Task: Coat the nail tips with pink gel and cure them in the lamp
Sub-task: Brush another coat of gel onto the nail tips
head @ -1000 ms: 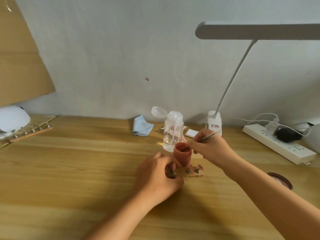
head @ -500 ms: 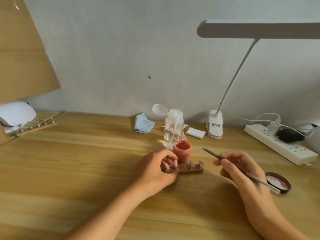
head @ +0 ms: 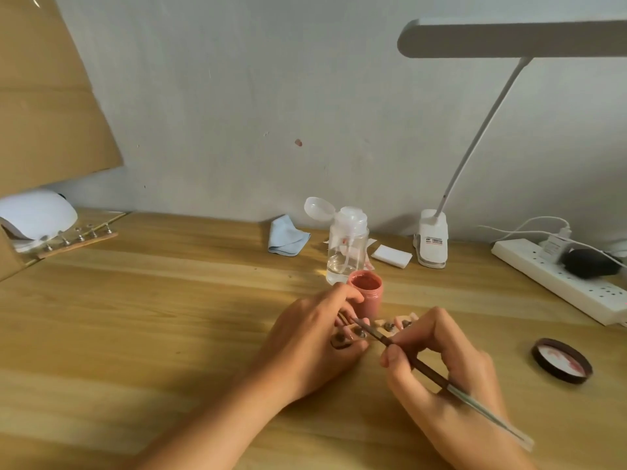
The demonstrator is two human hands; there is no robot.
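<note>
Across the tabletop [head: 135, 317], my right hand [head: 451, 378], pinching the brush [head: 431, 370], has left the gel jar [head: 367, 295] for the nail-tip strip [head: 390, 326] my left hand [head: 305, 344] grips, so coating starts.

Table [head: 169, 317]: pale wood, visible grain, satin sheen. Pump bottle [head: 347, 245]: clear glossy plastic. Cloth [head: 286, 239]: soft matt fabric. Cardboard sheet [head: 44, 96]: matt. Power strip [head: 559, 283]: smooth plastic. Brush [head: 427, 368] handle: dark, smooth.

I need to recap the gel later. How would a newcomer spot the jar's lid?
Start at the white power strip along the right. Just nearer the camera, beside the right hand, lies the lid: the only dark, flat disc, its pale inside smeared pink.
</note>
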